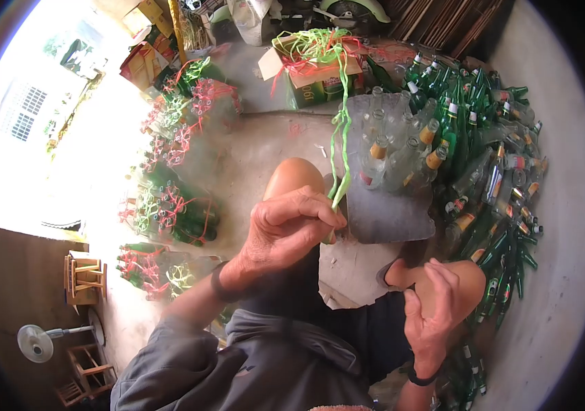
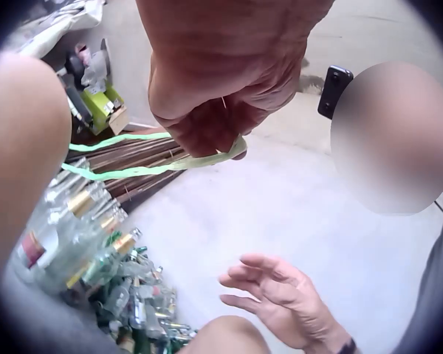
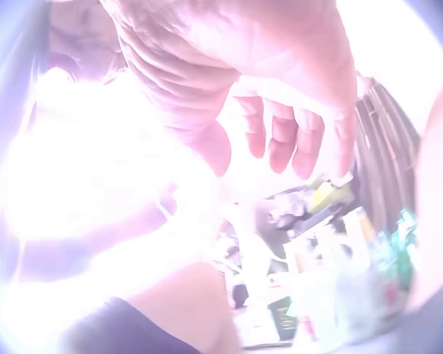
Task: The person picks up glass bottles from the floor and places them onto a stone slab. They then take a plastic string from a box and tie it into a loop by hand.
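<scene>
My left hand [image 1: 291, 226] pinches the end of a light green plastic strip [image 1: 337, 137] above the knees; in the left wrist view the strip [image 2: 118, 174] runs as two strands from the fingertips of the left hand [image 2: 225, 81]. In the head view it leads up to a tangle of green and red strips [image 1: 313, 46] on an open cardboard box. Over the other knee, my right hand [image 1: 433, 312] is raised with relaxed, slightly bent fingers and holds nothing. The right wrist view shows the right hand [image 3: 258, 74] with its fingers apart from the thumb.
Clear bottles [image 1: 402, 154] stand on a grey board [image 1: 388, 216] between the legs and the box. Many green and clear bottles [image 1: 504, 185] lie along the right wall. Bottles tied with red and green strips [image 1: 176, 205] stand at left, near a fan [image 1: 35, 344] and wooden stools [image 1: 85, 277].
</scene>
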Demonstrator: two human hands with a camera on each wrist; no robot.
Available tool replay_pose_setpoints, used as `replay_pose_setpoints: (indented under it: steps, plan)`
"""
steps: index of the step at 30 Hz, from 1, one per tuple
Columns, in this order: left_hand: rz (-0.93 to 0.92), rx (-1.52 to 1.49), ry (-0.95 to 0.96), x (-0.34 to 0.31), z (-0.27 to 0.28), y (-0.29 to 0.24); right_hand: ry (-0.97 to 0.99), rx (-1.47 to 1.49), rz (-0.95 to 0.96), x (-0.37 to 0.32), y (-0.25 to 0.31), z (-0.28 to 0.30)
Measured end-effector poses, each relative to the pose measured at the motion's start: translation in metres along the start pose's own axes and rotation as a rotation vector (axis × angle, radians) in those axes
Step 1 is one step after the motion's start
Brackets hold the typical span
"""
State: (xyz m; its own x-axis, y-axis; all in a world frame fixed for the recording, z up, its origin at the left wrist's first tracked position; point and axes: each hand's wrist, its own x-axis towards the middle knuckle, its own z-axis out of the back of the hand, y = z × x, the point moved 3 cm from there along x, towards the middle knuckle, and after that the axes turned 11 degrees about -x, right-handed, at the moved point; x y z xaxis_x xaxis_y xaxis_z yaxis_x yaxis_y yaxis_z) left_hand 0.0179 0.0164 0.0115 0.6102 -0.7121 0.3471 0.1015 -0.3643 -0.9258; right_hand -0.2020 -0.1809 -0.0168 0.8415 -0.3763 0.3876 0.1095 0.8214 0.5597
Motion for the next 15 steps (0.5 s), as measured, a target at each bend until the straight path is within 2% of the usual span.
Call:
replay_pose_setpoints:
  steps: [2, 4, 7, 10, 12, 15]
  plan:
    - [0.064, -0.135, -0.012, -0.015, -0.016, 0.006, 0.075, 0.173, 0.055, 0.006, 0.02, -0.021]
    - [0.172, -0.275, -0.056, -0.025, -0.028, 0.008, 0.132, 0.199, 0.07, 0.013, 0.038, -0.041]
    - [0.216, -0.334, -0.053, -0.041, -0.036, 0.013, 0.166, 0.352, 0.123, 0.011, 0.054, -0.073]
    - [0.233, -0.392, -0.05, -0.053, -0.037, 0.021, 0.138, 0.368, 0.139, -0.001, 0.06, -0.089]
    - [0.26, -0.596, -0.193, -0.059, -0.03, 0.027, 0.213, 0.412, 0.146, -0.013, 0.05, -0.098]
    - [0.261, -0.682, -0.204, -0.064, -0.012, 0.027, 0.312, 0.39, 0.206, -0.022, 0.049, -0.096]
